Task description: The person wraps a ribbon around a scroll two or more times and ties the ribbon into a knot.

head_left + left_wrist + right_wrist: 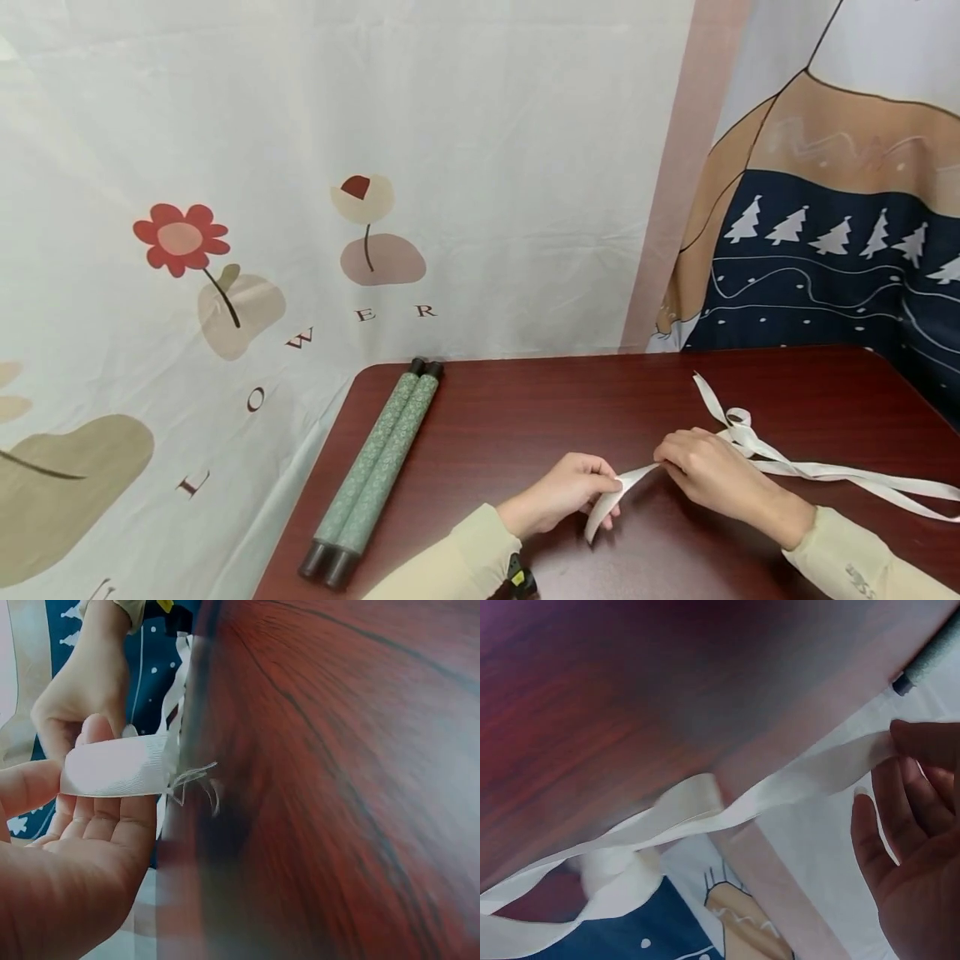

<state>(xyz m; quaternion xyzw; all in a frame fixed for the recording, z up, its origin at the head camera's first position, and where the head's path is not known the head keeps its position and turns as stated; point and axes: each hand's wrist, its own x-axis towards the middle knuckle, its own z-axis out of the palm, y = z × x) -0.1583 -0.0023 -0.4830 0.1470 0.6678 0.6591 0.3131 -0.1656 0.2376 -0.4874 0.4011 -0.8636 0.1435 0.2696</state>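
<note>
A white ribbon [634,477] stretches between the two hands, low over the table. My left hand [564,493] pinches it near its free end, thumb on top and fingers beneath. That end hangs down past the fingers, and loose frayed threads show on it in the left wrist view. Farther along, my right hand [716,473] pinches the ribbon between thumb and forefinger, with the other fingers loosely bent. Beyond the right hand, the rest of the ribbon [682,817] lies in loops and twists, its long strands running off to the right.
Two green patterned rolls [381,467] with black ends lie side by side on the left of the dark red table [487,408]. A white printed curtain [510,167] hangs behind, with a navy patterned cloth [810,275] at the right. A black wrist strap [519,577] shows at the left sleeve.
</note>
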